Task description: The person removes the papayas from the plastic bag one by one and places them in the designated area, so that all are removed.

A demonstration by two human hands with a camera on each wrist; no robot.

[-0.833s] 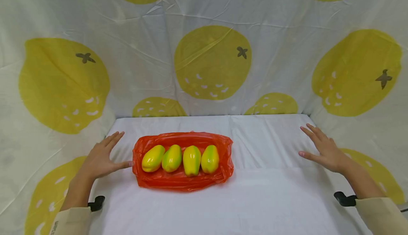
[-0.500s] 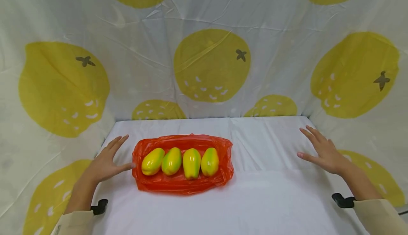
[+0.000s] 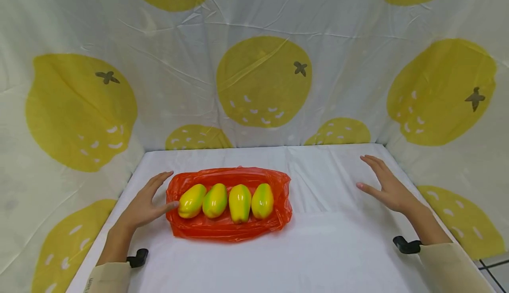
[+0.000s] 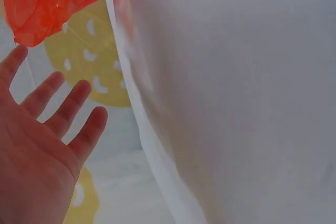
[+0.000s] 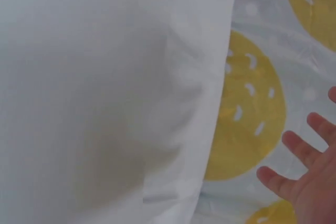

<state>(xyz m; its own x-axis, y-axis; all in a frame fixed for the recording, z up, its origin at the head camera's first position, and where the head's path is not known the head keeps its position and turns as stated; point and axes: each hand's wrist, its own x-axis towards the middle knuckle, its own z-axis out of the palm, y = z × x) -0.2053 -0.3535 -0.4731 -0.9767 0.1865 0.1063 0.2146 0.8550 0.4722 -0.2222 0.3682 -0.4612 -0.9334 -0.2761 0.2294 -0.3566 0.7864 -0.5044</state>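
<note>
In the head view, four shiny, smooth, egg-shaped yellow-green fruits lie in a row on a crinkly red plastic bag, left of the white cloth's middle. The left hand is at its left edge, the right hand well right; both have moved inward.

Left wrist view: fingers spread, holding nothing.

Right wrist view: likewise spread, holding nothing.

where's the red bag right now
In the head view, the red bag lies left of centre on the white table, under four fruits, near the left hand.
</note>
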